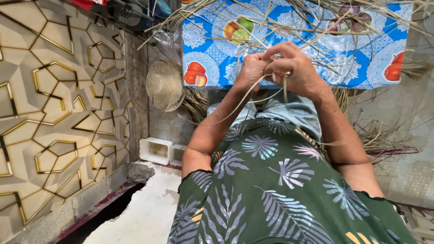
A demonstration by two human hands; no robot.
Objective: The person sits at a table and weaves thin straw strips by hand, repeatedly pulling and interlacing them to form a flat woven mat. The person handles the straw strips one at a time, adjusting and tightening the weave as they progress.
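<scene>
My left hand [251,68] and my right hand [296,68] are close together in front of my chest, both pinching thin pale straw strands [246,98]. The fingers are curled tight around the strands where they cross. Several loose ends trail down from my hands over my lap and my green leaf-patterned shirt [280,190]. More long dry straw [289,22] lies spread over the blue fruit-patterned cloth [212,49] just beyond my hands.
A small round woven straw piece [165,85] leans against the wall at the left. A white plastic box [156,150] sits on the floor below it. A wall with gold geometric lines [58,108] fills the left side. Straw scraps [379,135] litter the floor at the right.
</scene>
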